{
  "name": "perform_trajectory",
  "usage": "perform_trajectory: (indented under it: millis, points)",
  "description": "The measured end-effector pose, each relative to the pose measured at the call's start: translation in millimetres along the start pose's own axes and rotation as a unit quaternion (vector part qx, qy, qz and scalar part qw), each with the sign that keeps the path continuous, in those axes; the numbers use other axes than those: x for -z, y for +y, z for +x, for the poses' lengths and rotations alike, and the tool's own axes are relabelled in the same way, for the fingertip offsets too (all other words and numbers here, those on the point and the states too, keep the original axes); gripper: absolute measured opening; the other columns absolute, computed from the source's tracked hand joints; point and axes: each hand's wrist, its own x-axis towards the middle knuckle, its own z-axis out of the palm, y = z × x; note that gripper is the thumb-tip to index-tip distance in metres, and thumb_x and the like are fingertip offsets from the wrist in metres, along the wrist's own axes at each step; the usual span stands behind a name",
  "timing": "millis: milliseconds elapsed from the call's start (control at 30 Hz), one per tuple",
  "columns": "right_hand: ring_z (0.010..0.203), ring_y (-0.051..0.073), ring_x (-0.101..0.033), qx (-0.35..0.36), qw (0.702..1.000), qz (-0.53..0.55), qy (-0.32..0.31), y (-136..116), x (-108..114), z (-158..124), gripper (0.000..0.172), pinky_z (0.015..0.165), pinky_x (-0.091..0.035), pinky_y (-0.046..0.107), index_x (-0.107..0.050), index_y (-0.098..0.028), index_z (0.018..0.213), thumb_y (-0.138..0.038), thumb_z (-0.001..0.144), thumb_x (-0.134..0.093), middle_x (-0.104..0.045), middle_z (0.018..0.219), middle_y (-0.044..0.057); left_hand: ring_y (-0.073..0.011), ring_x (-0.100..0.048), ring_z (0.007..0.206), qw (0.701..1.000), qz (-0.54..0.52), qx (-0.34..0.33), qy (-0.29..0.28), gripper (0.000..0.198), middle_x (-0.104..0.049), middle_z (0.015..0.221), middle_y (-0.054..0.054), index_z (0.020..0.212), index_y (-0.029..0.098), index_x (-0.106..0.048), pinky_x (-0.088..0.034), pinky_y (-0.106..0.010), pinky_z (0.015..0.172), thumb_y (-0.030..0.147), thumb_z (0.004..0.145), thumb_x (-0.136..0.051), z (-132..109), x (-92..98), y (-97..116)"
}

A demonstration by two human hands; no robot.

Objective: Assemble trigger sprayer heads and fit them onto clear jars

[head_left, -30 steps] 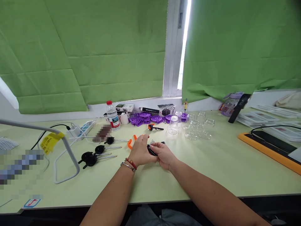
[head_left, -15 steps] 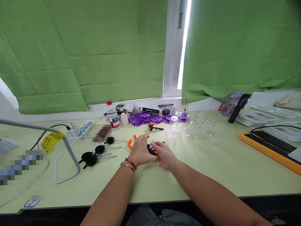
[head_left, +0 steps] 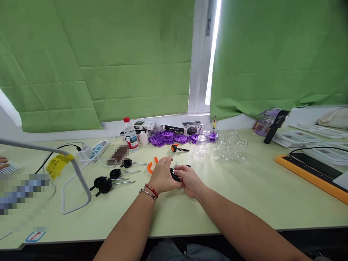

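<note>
Above the table, my left hand [head_left: 163, 177] curls around a small black part [head_left: 175, 176] with shiny metal bits on it. From the other side my right hand [head_left: 191, 179] pinches the same part near the metal. Much of it is hidden by my fingers, so its exact kind cannot be made out. Just beyond my left hand lies an orange plastic piece [head_left: 150, 168], partly covered. Farther back rests a black and orange piece [head_left: 176, 148] with a dark stem. To the left are several black round knobs [head_left: 104, 186] with thin metal rods.
Clear glass cups [head_left: 223, 154] stand right of centre, with purple plastic wheels [head_left: 166, 136] behind. A water bottle [head_left: 131, 134] stands at the back. On the left are a grey bent-tube stand [head_left: 78, 177], a power strip [head_left: 100, 148] and another person's hand [head_left: 3, 162]. An orange-edged device [head_left: 307, 174] lies right.
Both hands stay almost in place around the black part, with only a slight finger shift. Another person's fingers have appeared at the far left edge.
</note>
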Motion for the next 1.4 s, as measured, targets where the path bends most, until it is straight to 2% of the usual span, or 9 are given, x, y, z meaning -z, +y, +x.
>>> perform_trajectory:
  millis: [267,700,1067,1267,1400]
  points:
    - [0.053,0.011,-0.057,0.009,1.0,-0.004,0.016,-1,-3,-1,0.021,0.048,-0.037,0.021,-0.053,-0.018,0.078,-0.019,0.061,-0.066,-0.06,0.058,-0.004,-0.0249,-0.053,0.088,1.0,0.005,0.002,-0.006,0.072,-0.053,0.096,-0.006,0.107,0.02,-0.045,-0.046,-0.036,0.074,0.042,0.046,-0.076,0,0.8,2]
    - [0.051,0.01,-0.054,0.013,1.0,-0.005,-0.006,-1,-1,-1,0.019,0.048,-0.035,0.021,-0.052,-0.017,0.069,-0.021,0.059,-0.068,-0.058,0.054,-0.005,-0.0237,-0.053,0.088,1.0,-0.004,-0.003,-0.001,0.075,-0.053,0.097,-0.006,0.108,0.02,-0.045,-0.045,-0.035,0.075,0.044,0.045,-0.077,0,-0.3,0]
    - [0.047,0.009,-0.05,-0.012,1.0,0.014,-0.009,-2,0,1,0.014,0.044,-0.031,0.021,-0.053,-0.017,0.063,-0.023,0.06,-0.066,-0.051,0.049,-0.005,-0.025,-0.053,0.088,1.0,0.0,-0.003,-0.004,0.075,-0.053,0.096,-0.005,0.108,0.021,-0.045,-0.045,-0.036,0.074,0.047,0.045,-0.076,1,-0.9,-1]
    - [0.056,0.012,-0.056,-0.01,0.999,0.001,-0.037,1,2,-1,0.023,0.05,-0.038,0.022,-0.057,-0.016,0.067,-0.024,0.055,-0.074,-0.061,0.058,-0.002,-0.0265,-0.053,0.09,1.0,0.004,-0.012,-0.002,0.081,-0.053,0.098,-0.007,0.11,0.02,-0.046,-0.046,-0.038,0.076,0.047,0.041,-0.078,1,-1.9,-5]
    - [0.056,0.012,-0.056,-0.004,0.999,-0.001,-0.048,1,1,-2,0.028,0.05,-0.037,0.022,-0.056,-0.017,0.065,-0.028,0.053,-0.078,-0.061,0.057,-0.002,-0.0274,-0.053,0.093,1.0,0.006,-0.03,0.002,0.083,-0.052,0.102,-0.008,0.114,0.02,-0.046,-0.046,-0.041,0.08,0.047,0.043,-0.078,1,-1.5,-8]
